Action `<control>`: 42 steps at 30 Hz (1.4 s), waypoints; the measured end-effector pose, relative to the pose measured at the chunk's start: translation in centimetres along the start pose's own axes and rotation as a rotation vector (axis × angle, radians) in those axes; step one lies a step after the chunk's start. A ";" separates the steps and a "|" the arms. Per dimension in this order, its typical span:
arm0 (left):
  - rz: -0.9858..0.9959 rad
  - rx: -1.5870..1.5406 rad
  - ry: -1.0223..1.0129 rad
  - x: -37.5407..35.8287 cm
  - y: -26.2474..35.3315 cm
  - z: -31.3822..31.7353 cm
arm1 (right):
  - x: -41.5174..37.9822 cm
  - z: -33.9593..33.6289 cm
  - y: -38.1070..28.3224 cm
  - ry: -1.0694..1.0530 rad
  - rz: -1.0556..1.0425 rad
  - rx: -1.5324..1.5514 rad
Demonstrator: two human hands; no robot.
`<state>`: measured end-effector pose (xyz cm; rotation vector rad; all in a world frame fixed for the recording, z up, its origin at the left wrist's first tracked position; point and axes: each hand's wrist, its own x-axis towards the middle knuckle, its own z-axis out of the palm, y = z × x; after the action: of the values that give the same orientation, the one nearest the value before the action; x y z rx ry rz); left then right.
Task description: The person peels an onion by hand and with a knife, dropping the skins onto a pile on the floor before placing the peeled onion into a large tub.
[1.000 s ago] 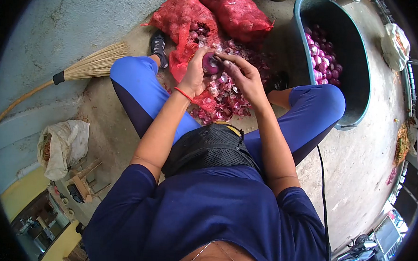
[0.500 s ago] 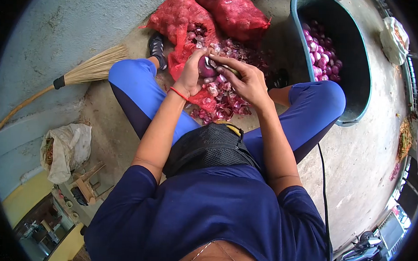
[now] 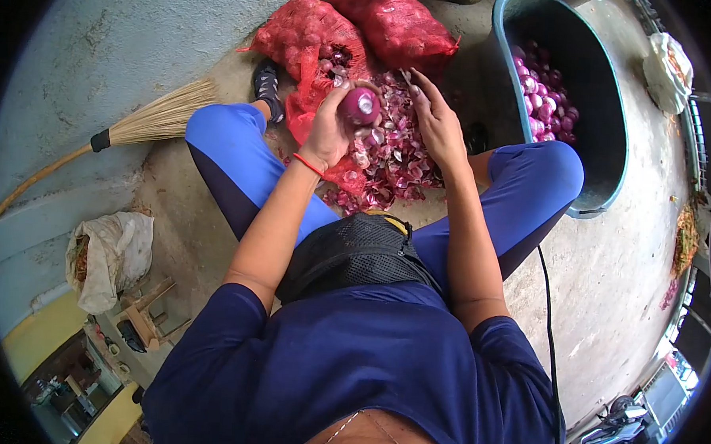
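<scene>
Here, hands are apart, left cupping an onion.

The sole view looks from the wearer's head steeply down and forward, over the navy shirt, very near along the lower edge, to the left hand and right hand farther off. Its wide, round-edged field reaches mesh sacks beyond, a wall leftward and a plastic tub rightward.
</scene>
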<state>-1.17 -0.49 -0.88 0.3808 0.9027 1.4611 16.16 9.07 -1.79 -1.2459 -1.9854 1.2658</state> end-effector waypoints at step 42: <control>0.499 0.615 0.033 0.8 -0.5 0.9 | -1.8 -0.9 -3.2 -0.038 -0.351 -0.071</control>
<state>-0.31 0.51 -0.87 1.1011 1.3459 1.6110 16.25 7.38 1.63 -0.8578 -2.1741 1.0597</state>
